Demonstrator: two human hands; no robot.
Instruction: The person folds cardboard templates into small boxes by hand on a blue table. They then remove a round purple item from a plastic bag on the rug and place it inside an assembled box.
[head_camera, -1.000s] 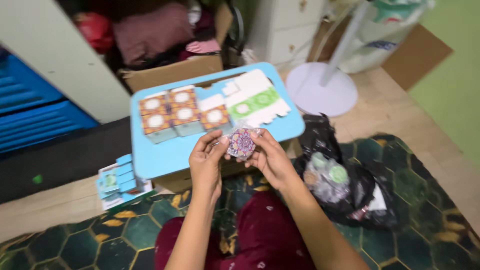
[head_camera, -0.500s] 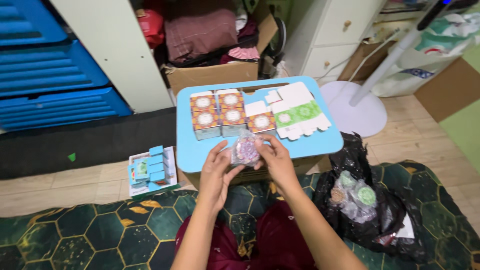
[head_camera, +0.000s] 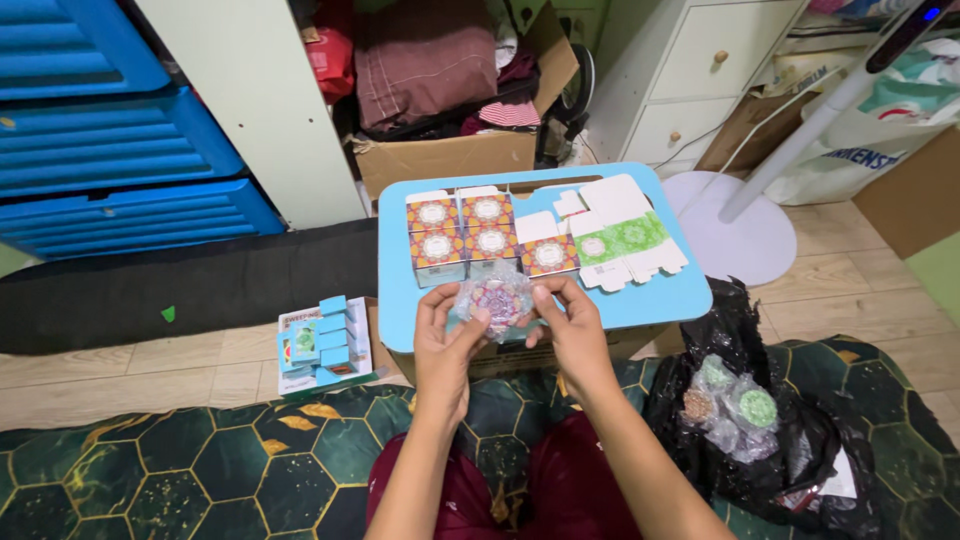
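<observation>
Blue tabletop (head_camera: 655, 295) carries four patterned folded boxes (head_camera: 460, 235), a fifth box (head_camera: 548, 255) and a flat green-banded carton blank (head_camera: 625, 238). Black bag (head_camera: 790, 440) on the floor, right. Left hand (head_camera: 445, 345) and right hand (head_camera: 572, 330) both pinch a plastic-wrapped patterned disc (head_camera: 497, 297), held just above the tabletop's near edge.

Bright, even indoor light with soft shadows, sharp focus, and slight wide-angle stretching at the edges.
</observation>
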